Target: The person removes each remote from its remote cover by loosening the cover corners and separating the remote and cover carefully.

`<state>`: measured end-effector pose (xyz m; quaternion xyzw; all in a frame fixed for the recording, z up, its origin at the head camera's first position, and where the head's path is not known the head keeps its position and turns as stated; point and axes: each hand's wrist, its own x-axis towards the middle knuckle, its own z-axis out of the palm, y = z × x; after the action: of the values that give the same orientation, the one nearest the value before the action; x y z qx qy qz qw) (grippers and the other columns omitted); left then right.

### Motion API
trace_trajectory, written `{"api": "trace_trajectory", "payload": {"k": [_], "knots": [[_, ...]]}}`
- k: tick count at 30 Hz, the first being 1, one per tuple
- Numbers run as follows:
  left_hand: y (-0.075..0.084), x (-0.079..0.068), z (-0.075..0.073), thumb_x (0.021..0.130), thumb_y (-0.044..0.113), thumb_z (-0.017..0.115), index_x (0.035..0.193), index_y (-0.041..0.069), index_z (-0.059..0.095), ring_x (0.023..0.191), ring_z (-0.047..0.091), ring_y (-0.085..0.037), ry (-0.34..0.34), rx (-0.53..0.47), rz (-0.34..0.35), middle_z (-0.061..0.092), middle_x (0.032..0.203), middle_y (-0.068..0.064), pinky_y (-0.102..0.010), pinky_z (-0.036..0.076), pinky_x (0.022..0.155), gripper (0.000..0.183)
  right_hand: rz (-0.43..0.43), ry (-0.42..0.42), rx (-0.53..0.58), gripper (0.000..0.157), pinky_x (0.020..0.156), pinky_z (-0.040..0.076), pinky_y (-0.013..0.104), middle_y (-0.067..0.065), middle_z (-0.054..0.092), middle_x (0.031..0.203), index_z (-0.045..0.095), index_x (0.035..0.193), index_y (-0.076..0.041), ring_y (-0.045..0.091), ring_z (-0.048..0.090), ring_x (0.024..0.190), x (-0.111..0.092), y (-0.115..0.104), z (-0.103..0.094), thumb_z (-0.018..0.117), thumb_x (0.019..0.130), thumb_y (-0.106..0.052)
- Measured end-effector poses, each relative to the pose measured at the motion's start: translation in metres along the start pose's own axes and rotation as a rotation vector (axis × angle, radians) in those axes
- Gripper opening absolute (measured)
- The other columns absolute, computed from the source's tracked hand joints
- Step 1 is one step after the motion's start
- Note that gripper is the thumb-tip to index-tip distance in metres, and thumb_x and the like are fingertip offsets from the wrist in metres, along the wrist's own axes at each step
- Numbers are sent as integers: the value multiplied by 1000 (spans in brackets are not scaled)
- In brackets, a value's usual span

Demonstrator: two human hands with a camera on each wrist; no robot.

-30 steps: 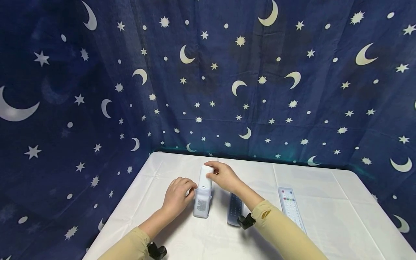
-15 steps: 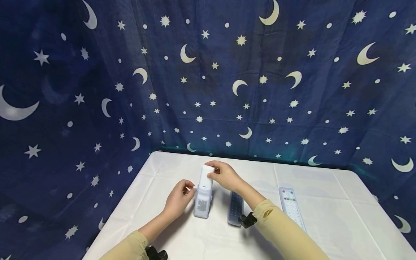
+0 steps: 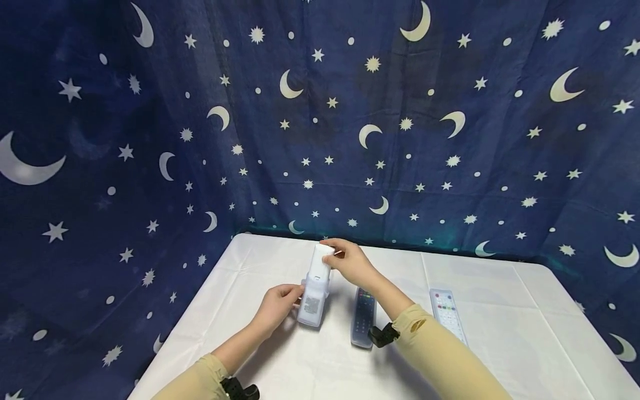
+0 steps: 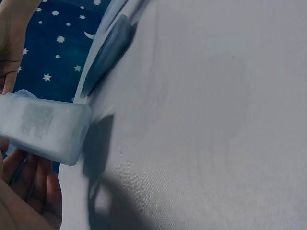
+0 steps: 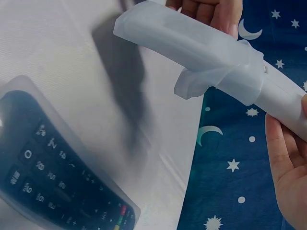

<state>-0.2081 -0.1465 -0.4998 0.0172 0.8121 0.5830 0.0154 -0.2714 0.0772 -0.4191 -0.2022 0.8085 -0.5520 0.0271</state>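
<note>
A white remote control (image 3: 320, 266), back side up, sits partway inside a translucent silicone cover (image 3: 311, 311). The cover's mouth is bunched around the remote's middle. My right hand (image 3: 354, 268) pinches the bare far end of the remote between thumb and fingers. At the cover's left edge, my left hand (image 3: 274, 309) pinches it near the folded mouth. The right wrist view shows the cover (image 5: 182, 38) raised off the table, its flap sticking out. In the left wrist view, left fingers (image 4: 41, 184) lie beneath the cover, partly hidden by it.
A dark remote in a clear cover (image 3: 363, 319) lies on the white table (image 3: 510, 344) beneath my right forearm. Farther right lies a pale remote with coloured buttons (image 3: 449, 314), partly hidden by the sleeve. A blue star-and-moon curtain (image 3: 425, 150) stands behind the table.
The remote and cover have risen and tilted slightly, moving away from me with my right hand. My left hand's fingers, loose at the cover's edge half a second ago, now pinch it.
</note>
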Motion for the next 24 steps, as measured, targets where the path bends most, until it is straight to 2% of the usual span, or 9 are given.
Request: {"api": "trace_trajectory", "payload": {"k": [6, 12, 17, 20, 24], "knots": [[1, -2, 2, 99, 31, 70, 125, -4, 68, 98, 68, -19, -114, -146, -10, 74, 110, -9, -42, 58, 85, 43, 0, -20, 40, 40, 79, 59, 34, 8, 68, 115, 63, 138, -8, 21, 64, 92, 1, 1, -6, 69, 98, -11], [-4, -3, -2, 100, 22, 69, 137, -3, 61, 102, 66, -18, -245, -220, -5, 69, 119, -11, -39, 57, 89, 45, 24, -11, 82, 39, 80, 60, 35, 9, 68, 116, 64, 137, -9, 21, 65, 93, -1, -2, -11, 68, 98, -11], [-4, -6, -4, 96, 12, 72, 143, -3, 55, 99, 62, -19, -308, -155, 47, 65, 113, -10, -29, 57, 82, 52, 28, -1, 69, 39, 79, 59, 35, 10, 68, 117, 64, 137, -7, 21, 65, 92, -1, -4, -13, 68, 98, -9], [-3, -6, -5, 96, 12, 73, 143, -2, 56, 97, 62, -19, -311, -93, 81, 65, 110, -9, -25, 54, 80, 53, 29, 0, 61, 39, 79, 59, 35, 10, 69, 119, 64, 137, -8, 21, 65, 92, -1, -3, -14, 68, 98, -10], [-3, -8, -6, 97, 14, 72, 145, 1, 56, 96, 60, -18, -305, -53, 88, 66, 106, -6, -24, 53, 79, 52, 26, -3, 78, 38, 82, 60, 42, 10, 69, 117, 65, 136, -7, 21, 64, 91, 0, -1, -14, 68, 98, -9]]}}
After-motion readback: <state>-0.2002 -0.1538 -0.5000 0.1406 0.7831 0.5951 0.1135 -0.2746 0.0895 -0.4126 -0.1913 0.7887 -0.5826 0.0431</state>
